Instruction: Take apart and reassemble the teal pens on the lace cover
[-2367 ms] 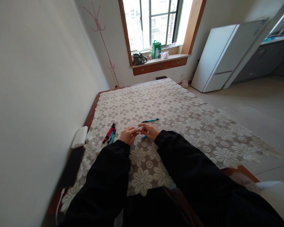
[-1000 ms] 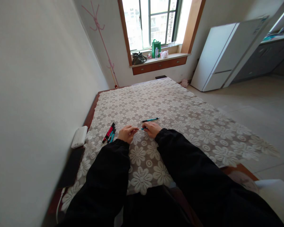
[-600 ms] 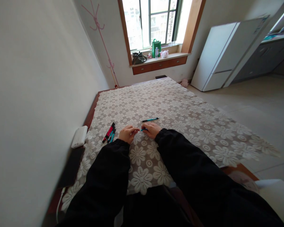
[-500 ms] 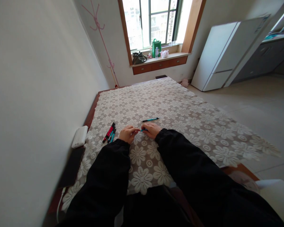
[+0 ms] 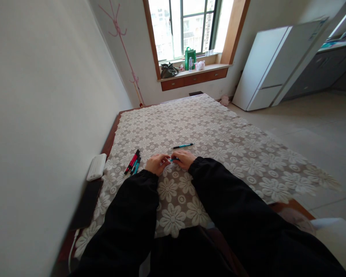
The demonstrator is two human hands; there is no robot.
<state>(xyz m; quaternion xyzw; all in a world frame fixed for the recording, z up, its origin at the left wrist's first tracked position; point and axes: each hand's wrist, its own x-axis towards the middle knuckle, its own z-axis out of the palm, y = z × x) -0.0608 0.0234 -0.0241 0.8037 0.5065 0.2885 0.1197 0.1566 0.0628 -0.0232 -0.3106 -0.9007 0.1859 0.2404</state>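
The right hand (image 5: 185, 159) is pinching a blue pen (image 5: 174, 159); the left hand (image 5: 155, 164) is curling at its end, grip unclear.

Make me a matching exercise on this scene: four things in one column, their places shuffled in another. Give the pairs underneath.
Things
1. small blue piece
2. lone teal-and-black pen
3. group of pens
4. white box

Places
A. on the cloth, just beyond the hands
B. in the right hand
C. next to the wall
D. on the cloth, beside the left hand

Pairs: 1-B, 2-A, 3-D, 4-C
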